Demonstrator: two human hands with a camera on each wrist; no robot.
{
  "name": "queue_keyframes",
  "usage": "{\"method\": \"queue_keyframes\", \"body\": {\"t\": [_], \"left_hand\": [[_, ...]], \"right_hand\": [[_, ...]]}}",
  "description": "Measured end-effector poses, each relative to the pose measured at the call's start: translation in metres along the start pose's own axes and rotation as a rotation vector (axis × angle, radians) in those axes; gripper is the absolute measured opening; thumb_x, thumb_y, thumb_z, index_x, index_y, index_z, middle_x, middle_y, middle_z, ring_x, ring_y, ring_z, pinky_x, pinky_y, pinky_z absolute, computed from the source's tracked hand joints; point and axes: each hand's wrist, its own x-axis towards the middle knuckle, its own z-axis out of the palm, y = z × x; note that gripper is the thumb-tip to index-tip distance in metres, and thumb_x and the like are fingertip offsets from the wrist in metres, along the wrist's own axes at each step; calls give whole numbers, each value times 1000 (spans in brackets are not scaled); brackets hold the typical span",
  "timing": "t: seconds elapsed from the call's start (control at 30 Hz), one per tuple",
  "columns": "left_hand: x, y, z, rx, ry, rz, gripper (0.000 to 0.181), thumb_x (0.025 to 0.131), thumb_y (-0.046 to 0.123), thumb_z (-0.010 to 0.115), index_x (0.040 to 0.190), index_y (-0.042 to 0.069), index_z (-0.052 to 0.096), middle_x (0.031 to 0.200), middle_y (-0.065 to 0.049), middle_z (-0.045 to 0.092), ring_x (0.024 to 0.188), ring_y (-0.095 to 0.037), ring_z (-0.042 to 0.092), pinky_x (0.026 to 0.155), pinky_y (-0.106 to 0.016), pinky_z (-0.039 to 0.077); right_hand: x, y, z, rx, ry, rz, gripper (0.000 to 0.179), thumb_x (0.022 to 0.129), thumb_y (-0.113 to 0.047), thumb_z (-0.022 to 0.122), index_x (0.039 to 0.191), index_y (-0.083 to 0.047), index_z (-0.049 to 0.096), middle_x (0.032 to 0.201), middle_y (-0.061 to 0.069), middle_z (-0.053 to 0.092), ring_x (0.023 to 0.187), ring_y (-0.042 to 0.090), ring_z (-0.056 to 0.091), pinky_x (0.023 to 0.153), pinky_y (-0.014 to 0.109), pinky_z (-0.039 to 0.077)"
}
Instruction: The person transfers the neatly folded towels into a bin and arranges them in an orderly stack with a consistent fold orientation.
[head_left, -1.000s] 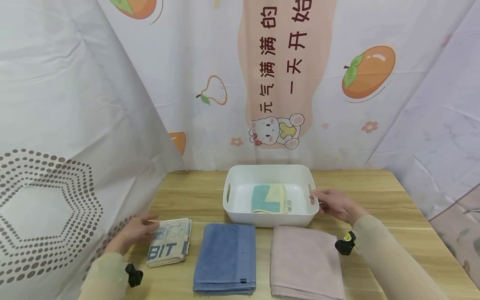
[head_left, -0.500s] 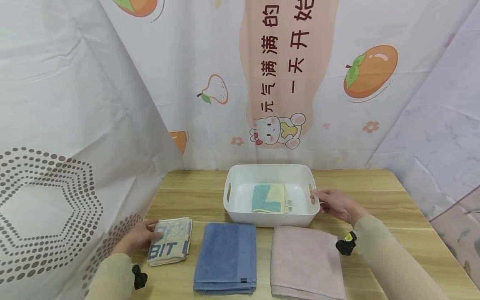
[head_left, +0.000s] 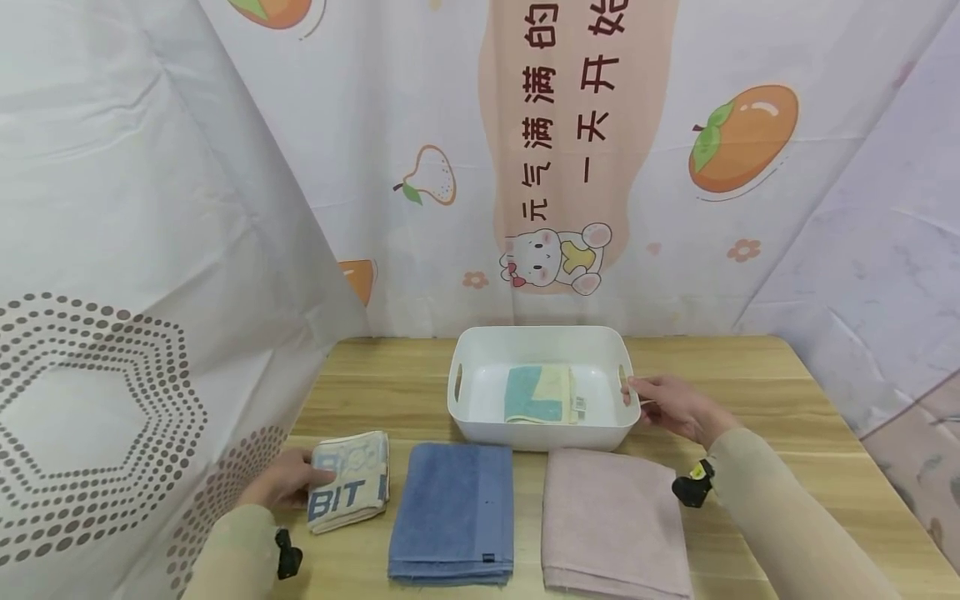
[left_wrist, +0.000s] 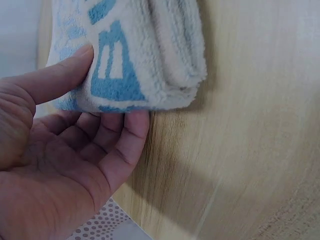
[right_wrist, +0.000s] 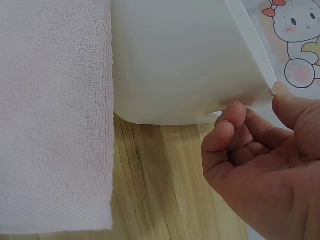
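At the table's left, my left hand [head_left: 288, 477] pinches the near-left edge of a folded cream towel [head_left: 348, 483] with blue lettering. In the left wrist view the thumb lies on top of the towel [left_wrist: 120, 65] and the fingers go beneath it. My right hand [head_left: 675, 407] grips the right handle end of a white plastic basket [head_left: 543, 437], thumb at the rim and fingers curled by the handle hole. Inside the basket lies a folded teal and yellow towel [head_left: 536, 393] with a small tag.
A folded blue towel [head_left: 450, 512] lies in front of the basket, beside the cream one. To its right is a folded pink towel [head_left: 611, 521], close to the basket's front. A printed curtain [head_left: 420, 275] hangs behind the wooden table [head_left: 750, 375].
My left hand has moved right onto the cream towel and taken hold of its edge; the towel has shifted slightly right. The right hand keeps its grip on the basket.
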Motion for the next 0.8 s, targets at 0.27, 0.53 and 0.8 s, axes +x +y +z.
{"method": "queue_keyframes", "body": {"t": [0.27, 0.53, 0.8], "left_hand": [[0, -3, -2, -112, -92, 48, 60, 94, 11, 69, 143, -10, 42, 98, -12, 74, 83, -25, 71, 70, -41, 60], [-3, 11, -12, -192, -234, 172, 78, 99, 18, 67, 158, -2, 21, 105, -13, 74, 88, -27, 73, 74, -43, 60], [-11, 36, -16, -99, -221, 225, 94, 99, 31, 69, 164, 6, 7, 122, -18, 65, 101, -29, 67, 87, -48, 57]], "right_hand": [[0, 0, 0, -19, 1, 7, 46, 112, -31, 44, 128, 10, 55, 105, 4, 61, 87, 15, 53, 76, 28, 49], [0, 0, -3, -33, -17, 3, 45, 112, -31, 43, 129, 9, 55, 104, 2, 62, 86, 14, 53, 79, 30, 49], [1, 0, -2, -37, -13, 9, 48, 111, -33, 45, 133, 9, 53, 104, 2, 62, 86, 14, 54, 77, 29, 50]]}}
